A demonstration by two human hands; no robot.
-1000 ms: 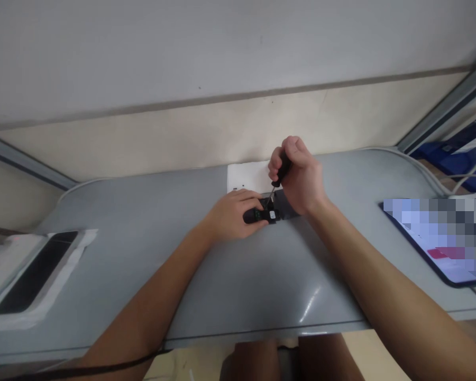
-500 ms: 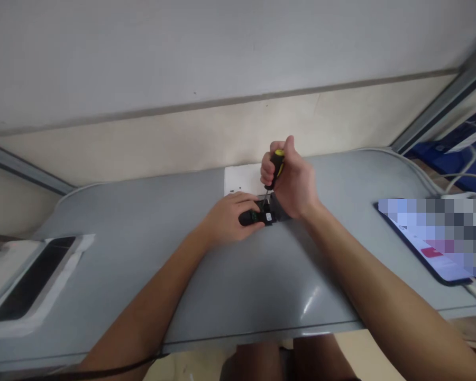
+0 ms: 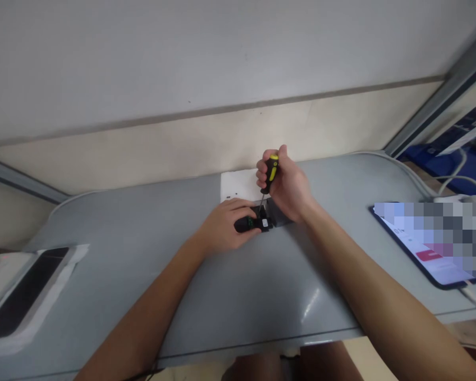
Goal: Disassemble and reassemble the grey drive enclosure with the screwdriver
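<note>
On smooth grey tabletop (image 3: 269,296): my left hand (image 3: 225,225) grips small black plastic-looking device (image 3: 243,224) between fingers and thumb, likely so it won't twist. My right hand (image 3: 292,184) wraps black-and-yellow screwdriver (image 3: 272,173), shaft slanting down to device, probably fist-held for downward pressure. Beyond: flat white sheet (image 3: 240,182) bearing tiny dark bits (image 3: 228,197), perhaps parked there for visibility.

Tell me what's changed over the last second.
The right hand has rotated about the screwdriver: its yellow end, covered before, now shows, and the handle looks slightly more upright. The camera drifted, so the scene sits further left in frame. Nothing was picked up or let go.

Same as before: left hand holding the device, paper behind it.
</note>
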